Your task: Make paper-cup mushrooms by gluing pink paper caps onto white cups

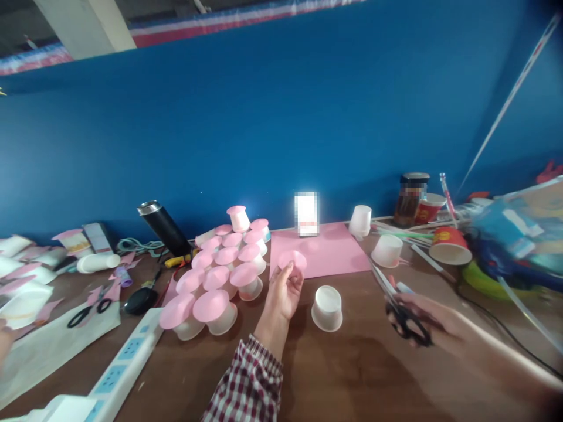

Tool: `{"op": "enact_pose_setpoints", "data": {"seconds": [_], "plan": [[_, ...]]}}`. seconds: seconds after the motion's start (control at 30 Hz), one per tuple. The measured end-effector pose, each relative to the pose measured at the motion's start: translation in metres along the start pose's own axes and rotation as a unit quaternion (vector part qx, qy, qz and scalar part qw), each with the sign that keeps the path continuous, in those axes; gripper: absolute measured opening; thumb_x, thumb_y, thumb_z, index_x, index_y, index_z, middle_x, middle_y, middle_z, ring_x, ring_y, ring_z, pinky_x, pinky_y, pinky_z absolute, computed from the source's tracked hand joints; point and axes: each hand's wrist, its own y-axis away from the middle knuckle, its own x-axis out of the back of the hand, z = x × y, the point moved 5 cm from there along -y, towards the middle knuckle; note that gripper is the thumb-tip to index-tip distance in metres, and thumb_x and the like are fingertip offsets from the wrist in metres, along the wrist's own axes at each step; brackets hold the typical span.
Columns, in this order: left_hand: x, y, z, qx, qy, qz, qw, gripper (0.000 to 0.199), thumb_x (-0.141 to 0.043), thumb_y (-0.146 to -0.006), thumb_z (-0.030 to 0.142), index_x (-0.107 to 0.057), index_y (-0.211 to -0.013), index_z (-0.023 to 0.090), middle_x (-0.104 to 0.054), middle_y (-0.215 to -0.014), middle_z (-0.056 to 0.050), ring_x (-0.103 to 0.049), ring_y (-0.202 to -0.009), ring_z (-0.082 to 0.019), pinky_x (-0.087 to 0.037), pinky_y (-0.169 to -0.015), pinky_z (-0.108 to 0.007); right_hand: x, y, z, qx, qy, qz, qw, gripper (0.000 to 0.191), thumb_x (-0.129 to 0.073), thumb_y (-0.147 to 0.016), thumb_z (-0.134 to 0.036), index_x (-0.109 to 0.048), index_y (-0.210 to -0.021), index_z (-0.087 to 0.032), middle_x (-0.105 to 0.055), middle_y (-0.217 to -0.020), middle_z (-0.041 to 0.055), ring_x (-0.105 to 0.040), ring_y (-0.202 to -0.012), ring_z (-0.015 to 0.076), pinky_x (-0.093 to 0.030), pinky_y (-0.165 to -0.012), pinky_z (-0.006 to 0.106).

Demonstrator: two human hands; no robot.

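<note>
My left hand (284, 296) pinches a round pink paper disc (292, 262) above the front edge of a pink sheet (325, 249). Just right of that wrist, a white paper cup (327, 309) stands upside down on the brown table. Motion blurs my right hand (433, 319), which is closed around black-handled scissors (407, 325); their blades point up and left. Beside its fingers lies a small white and red item, too smeared to identify. Several cups topped with pink discs (211, 305) stand grouped left of my left hand.
Two white cups (361, 221) sit behind the scissors. Farther right are a red cup (449, 246), a dark jar (410, 199) and plastic bags. A black bottle (163, 228), a power strip (127, 363) and other scissors (90, 308) are left. Part of another person's hand shows at far left.
</note>
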Motion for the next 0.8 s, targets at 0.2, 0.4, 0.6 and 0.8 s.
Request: {"op": "enact_pose_setpoints", "data": {"seconds": [0.2,0.4,0.6,0.8], "plan": [[-0.006,0.004,-0.001,0.012,0.001,-0.012,1.0,0.016,-0.069,-0.072,0.0,-0.06,-0.075,0.013,-0.064,-0.07,0.0,-0.063,-0.061,-0.006,-0.054,-0.058,-0.014,-0.052,-0.075,-0.055,-0.005,-0.279,-0.072,0.958,0.052,-0.073,-0.073,-0.043,-0.06,-0.118,-0.022,-0.063,-0.088,0.0052,-0.06,-0.077,0.0165,-0.056,-0.071,0.035],[-0.004,0.011,0.003,0.013,-0.04,0.0,0.999,0.024,-0.081,-0.064,0.01,-0.06,-0.076,0.014,-0.061,-0.067,0.003,-0.056,-0.053,-0.003,-0.041,-0.04,-0.01,-0.076,-0.109,-0.034,0.029,-0.214,-0.03,0.976,0.048,-0.063,-0.081,-0.043,-0.052,-0.122,-0.02,-0.063,-0.093,0.0067,-0.06,-0.087,0.019,-0.051,-0.065,0.028],[-0.025,-0.004,-0.008,0.023,-0.062,-0.044,0.997,0.026,-0.083,-0.061,0.014,-0.06,-0.073,0.013,-0.061,-0.065,0.003,-0.053,-0.051,-0.003,-0.038,-0.04,-0.01,-0.077,-0.107,-0.02,0.034,-0.16,-0.05,0.985,0.046,-0.065,-0.08,-0.048,-0.055,-0.116,-0.021,-0.062,-0.09,0.0041,-0.06,-0.086,0.0197,-0.05,-0.076,0.033],[-0.02,-0.015,-0.029,0.048,-0.06,-0.019,0.997,0.027,-0.082,-0.062,0.015,-0.061,-0.078,0.012,-0.064,-0.068,0.001,-0.051,-0.046,-0.003,-0.041,-0.04,-0.012,-0.085,-0.104,-0.022,0.056,-0.195,-0.152,0.967,0.047,-0.062,-0.082,-0.053,-0.061,-0.113,-0.018,-0.065,-0.097,0.0056,-0.06,-0.092,0.0225,-0.049,-0.08,0.033]]}}
